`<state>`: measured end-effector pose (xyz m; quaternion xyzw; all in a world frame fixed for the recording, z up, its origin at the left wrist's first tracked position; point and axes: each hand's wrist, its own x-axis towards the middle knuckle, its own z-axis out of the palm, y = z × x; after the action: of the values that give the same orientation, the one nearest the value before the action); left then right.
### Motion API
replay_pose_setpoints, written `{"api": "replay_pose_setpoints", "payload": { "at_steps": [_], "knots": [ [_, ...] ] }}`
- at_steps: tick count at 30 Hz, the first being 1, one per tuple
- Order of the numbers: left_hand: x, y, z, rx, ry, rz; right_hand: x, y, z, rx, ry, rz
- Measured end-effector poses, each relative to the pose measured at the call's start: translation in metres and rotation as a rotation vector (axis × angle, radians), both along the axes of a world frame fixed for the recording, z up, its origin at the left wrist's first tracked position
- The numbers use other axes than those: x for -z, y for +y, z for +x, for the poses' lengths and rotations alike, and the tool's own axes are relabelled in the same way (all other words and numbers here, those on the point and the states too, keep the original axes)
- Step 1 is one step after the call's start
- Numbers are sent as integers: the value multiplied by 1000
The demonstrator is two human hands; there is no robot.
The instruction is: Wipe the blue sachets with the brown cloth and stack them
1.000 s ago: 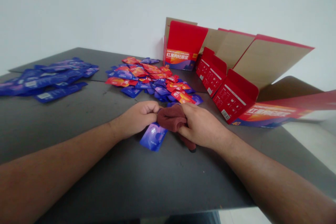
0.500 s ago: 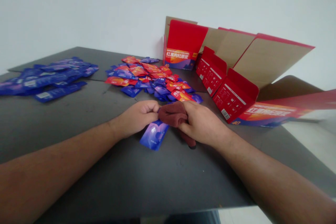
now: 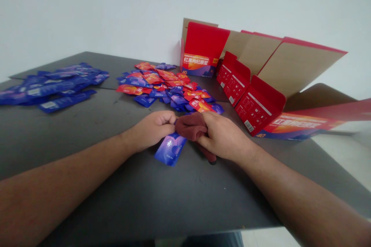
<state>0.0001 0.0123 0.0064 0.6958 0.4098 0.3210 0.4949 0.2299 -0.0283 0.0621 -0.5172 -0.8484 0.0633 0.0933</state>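
Observation:
My left hand (image 3: 158, 127) is closed on the upper end of a blue-purple sachet (image 3: 170, 150), which hangs below the fingers with its printed face showing. Bunched in my right hand (image 3: 216, 135) is a brown-red cloth (image 3: 189, 126), pressed against the sachet's top near my left fingers. One end of the cloth dangles below my right hand. The two hands nearly meet over the dark table (image 3: 185, 197). Just beyond them lies a mixed heap of red and blue sachets (image 3: 165, 85). The sachet's top edge is hidden by the fingers and cloth.
A pile of blue sachets (image 3: 63, 81) lies at the left. One open red box (image 3: 199, 56) stands at the back by the wall. More open red boxes (image 3: 252, 104) with raised cardboard flaps run along the right side. The table's near edge shows at the bottom.

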Motion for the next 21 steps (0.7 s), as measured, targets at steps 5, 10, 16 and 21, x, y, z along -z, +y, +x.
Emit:
{"api": "replay_pose_setpoints", "payload": {
  "at_steps": [5,10,16,21],
  "knots": [
    [-1,0,0,20,-13,-10,0,0,0,-32,39,8],
    [0,0,-1,-5,20,6,-3,1,-1,21,39,-2],
    [2,1,-2,20,6,15,-1,2,0,-25,45,-11],
    [3,1,-1,-32,30,48,-1,1,1,-15,32,22]
  ]
}}
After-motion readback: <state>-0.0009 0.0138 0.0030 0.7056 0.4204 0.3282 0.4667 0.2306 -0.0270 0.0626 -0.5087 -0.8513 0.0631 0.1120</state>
